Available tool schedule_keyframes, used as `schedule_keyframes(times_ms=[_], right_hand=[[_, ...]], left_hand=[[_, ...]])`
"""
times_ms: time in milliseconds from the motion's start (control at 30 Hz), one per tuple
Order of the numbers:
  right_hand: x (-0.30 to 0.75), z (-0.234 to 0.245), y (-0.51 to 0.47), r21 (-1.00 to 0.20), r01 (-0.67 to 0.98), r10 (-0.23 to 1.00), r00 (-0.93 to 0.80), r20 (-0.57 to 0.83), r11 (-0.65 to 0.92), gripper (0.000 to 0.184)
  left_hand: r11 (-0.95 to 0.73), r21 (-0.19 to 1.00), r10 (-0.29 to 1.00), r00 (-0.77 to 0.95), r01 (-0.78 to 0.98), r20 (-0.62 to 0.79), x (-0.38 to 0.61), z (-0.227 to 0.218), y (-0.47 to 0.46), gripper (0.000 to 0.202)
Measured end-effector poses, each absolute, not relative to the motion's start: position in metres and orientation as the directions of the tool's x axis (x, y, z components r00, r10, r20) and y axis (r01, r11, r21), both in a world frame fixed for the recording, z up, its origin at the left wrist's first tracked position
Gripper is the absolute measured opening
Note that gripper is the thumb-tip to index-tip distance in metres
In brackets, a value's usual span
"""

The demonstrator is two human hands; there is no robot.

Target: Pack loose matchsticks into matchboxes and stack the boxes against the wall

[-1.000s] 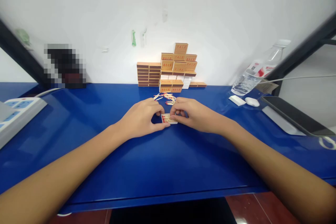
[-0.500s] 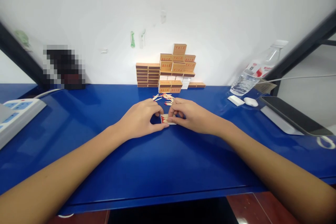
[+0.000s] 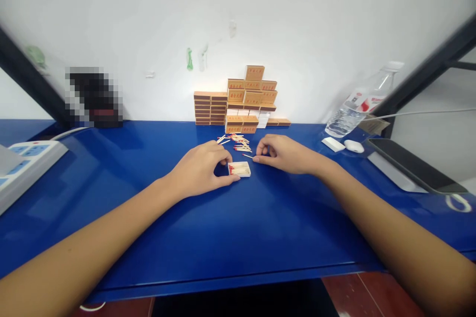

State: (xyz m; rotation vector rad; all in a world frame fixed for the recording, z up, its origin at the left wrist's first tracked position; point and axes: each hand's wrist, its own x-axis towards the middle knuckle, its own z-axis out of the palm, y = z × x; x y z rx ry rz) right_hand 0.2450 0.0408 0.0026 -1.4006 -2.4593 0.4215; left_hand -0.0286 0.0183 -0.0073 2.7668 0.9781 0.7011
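My left hand (image 3: 199, 169) is closed on the left end of a small white matchbox tray (image 3: 250, 170), thumb along the near side and fingers at the far corner. Inside the tray lie several red-headed matches (image 3: 238, 170), heads to the left. To the right and slightly beyond it, my right hand (image 3: 282, 153) pinches the plain end of a single match (image 3: 247, 155) between thumb and finger. That match's red head points left, over the blue table. A loose pile of matches (image 3: 241, 141) lies just behind the tray, close to the fingers of both hands.
Stacked matchboxes (image 3: 210, 108) stand against the wall behind the pile. On the right are a water bottle (image 3: 359, 101), a white earbud case (image 3: 354, 146), a small white block (image 3: 333, 144) and a phone (image 3: 412, 163). A power strip (image 3: 37, 163) sits at left.
My right hand has left the tray, moving right and away from me, and now has a single match in its pinch. My left hand stays on the tray, whose matches are now uncovered.
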Motion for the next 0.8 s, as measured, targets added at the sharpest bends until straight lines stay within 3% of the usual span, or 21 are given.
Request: schedule_keyframes(times_ms=[100,267,467,667,800], right_hand=[[0.246,0.0,0.043,-0.429,0.76,0.852,-0.522,0.046,0.489,0.02],[0.237,0.006,0.033,-0.405,0.721,0.823,-0.535,0.191,0.563,0.019],[0.221,0.012,0.016,-0.438,0.647,0.763,-0.626,0.162,0.624,0.018],[0.227,-0.005,0.04,-0.398,0.791,0.873,-0.336,0.354,0.465,0.018],[0.223,-0.016,0.053,-0.341,0.821,0.872,-0.341,0.35,0.458,0.029]], left_hand=[[-0.764,0.263,0.644,0.674,0.589,0.362,-0.03,-0.007,0.018,0.033],[-0.777,0.254,0.629,0.685,0.576,0.368,-0.03,-0.008,0.019,0.025],[-0.774,0.259,0.632,0.68,0.578,0.373,-0.029,-0.009,0.018,0.024],[-0.798,0.268,0.602,0.692,0.539,0.398,-0.029,-0.008,0.017,0.021],[-0.801,0.262,0.598,0.697,0.538,0.396,-0.029,-0.007,0.018,0.021]])
